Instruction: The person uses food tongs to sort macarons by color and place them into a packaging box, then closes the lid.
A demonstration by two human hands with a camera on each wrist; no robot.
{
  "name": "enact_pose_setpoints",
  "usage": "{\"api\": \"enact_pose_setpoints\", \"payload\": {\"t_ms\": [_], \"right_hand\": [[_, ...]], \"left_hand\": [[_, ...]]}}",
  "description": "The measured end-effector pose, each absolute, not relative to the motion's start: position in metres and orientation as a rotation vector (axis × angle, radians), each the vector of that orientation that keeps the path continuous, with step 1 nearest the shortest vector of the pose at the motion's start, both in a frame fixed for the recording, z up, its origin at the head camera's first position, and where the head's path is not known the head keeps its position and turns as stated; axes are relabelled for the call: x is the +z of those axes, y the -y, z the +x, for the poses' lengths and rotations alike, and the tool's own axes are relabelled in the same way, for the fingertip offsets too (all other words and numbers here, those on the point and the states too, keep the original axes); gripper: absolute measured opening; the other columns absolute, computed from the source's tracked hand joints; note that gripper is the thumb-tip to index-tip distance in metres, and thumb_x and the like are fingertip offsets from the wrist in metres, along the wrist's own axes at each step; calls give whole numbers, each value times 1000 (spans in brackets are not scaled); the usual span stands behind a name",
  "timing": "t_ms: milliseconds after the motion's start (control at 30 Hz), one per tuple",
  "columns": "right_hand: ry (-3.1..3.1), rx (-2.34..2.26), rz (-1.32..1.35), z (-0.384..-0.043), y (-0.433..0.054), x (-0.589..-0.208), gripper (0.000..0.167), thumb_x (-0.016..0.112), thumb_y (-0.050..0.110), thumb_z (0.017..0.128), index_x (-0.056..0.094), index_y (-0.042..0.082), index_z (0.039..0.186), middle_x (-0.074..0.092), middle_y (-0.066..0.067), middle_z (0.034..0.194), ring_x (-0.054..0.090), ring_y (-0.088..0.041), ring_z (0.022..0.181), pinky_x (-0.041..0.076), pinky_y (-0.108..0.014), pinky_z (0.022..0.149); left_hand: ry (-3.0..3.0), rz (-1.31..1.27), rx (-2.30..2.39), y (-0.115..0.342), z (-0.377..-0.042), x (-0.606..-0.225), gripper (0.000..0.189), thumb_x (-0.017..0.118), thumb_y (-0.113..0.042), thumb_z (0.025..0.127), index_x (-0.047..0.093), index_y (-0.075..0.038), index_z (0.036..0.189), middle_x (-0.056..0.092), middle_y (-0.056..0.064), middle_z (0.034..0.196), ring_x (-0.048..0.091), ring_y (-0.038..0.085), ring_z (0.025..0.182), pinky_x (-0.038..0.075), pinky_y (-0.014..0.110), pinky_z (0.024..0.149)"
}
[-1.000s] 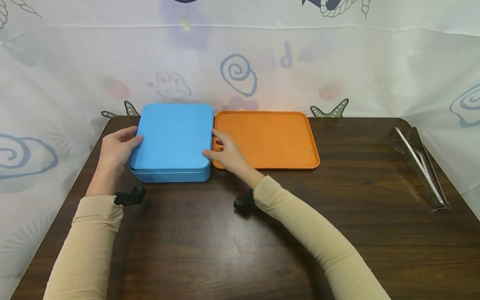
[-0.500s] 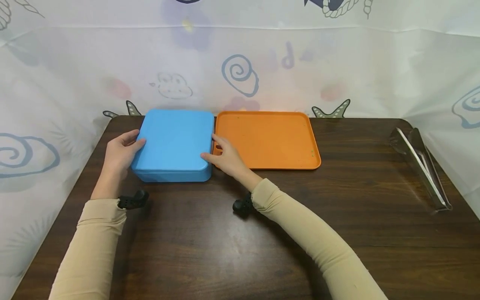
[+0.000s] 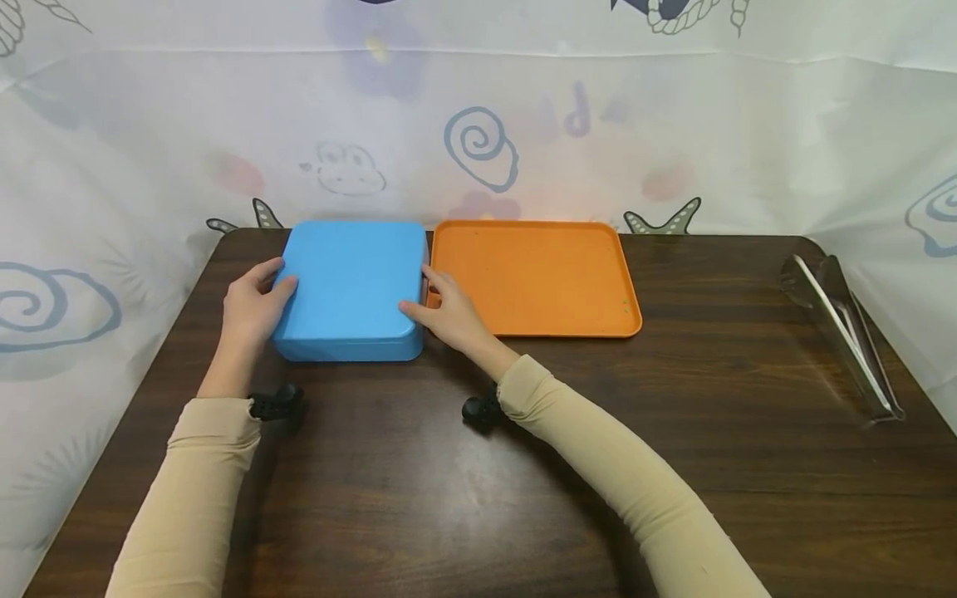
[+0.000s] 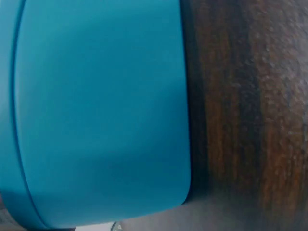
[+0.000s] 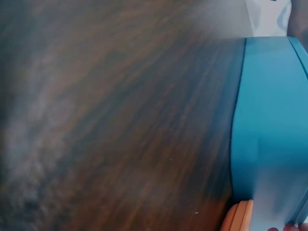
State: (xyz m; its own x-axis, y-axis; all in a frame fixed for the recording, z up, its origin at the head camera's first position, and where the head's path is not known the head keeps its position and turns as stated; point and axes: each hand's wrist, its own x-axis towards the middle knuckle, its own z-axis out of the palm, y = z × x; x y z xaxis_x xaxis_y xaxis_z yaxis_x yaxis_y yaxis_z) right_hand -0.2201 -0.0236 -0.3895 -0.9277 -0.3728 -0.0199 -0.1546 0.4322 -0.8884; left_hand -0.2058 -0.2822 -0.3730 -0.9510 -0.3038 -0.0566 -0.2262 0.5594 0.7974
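Note:
A light-blue lidded box (image 3: 355, 286) sits on the dark wooden table, its lid lying level on the base with a thin seam all round. My left hand (image 3: 252, 309) holds its left side, thumb on the lid's edge and fingers against the side. At the right side my right hand (image 3: 456, 320) grips the lid's edge, thumb on top and fingers partly hidden along the wall. The left wrist view shows the blue side wall (image 4: 101, 115) close up. In the right wrist view, the box's side (image 5: 269, 110) and a few fingertips (image 5: 291, 227) appear.
An orange tray (image 3: 534, 278) lies right beside the box, its handle end partly behind my right hand. Metal tongs (image 3: 843, 336) lie at the table's far right. A patterned white sheet (image 3: 568, 149) hangs behind the table (image 3: 419, 465).
The lid has come down from slightly raised at the back to flush on the box, and the seam gap has narrowed. My left hand has shifted a little to the right.

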Motion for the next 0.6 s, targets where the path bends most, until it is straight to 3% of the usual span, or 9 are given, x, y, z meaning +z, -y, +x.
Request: {"api": "enact_pose_setpoints", "payload": {"t_ms": [233,600], "right_hand": [[-2675,-1270,-695,-225,25,-390,70,56,31,95,23,12,153,16,-12,161,18,-32,149,23,-51,119],[-2795,-863,-789,-232,27,-385,65,45,40,99,22,14,153,8,-11,163,17,-37,148,15,-48,122]], "left_hand": [[2840,290,-930,272,-209,-369,56,35,-32,100,32,-8,150,29,29,151,30,51,136,27,68,107],[3047,121,-593,266,-216,-365,58,27,-33,100,25,-8,152,18,25,157,27,58,134,24,73,104]]}}
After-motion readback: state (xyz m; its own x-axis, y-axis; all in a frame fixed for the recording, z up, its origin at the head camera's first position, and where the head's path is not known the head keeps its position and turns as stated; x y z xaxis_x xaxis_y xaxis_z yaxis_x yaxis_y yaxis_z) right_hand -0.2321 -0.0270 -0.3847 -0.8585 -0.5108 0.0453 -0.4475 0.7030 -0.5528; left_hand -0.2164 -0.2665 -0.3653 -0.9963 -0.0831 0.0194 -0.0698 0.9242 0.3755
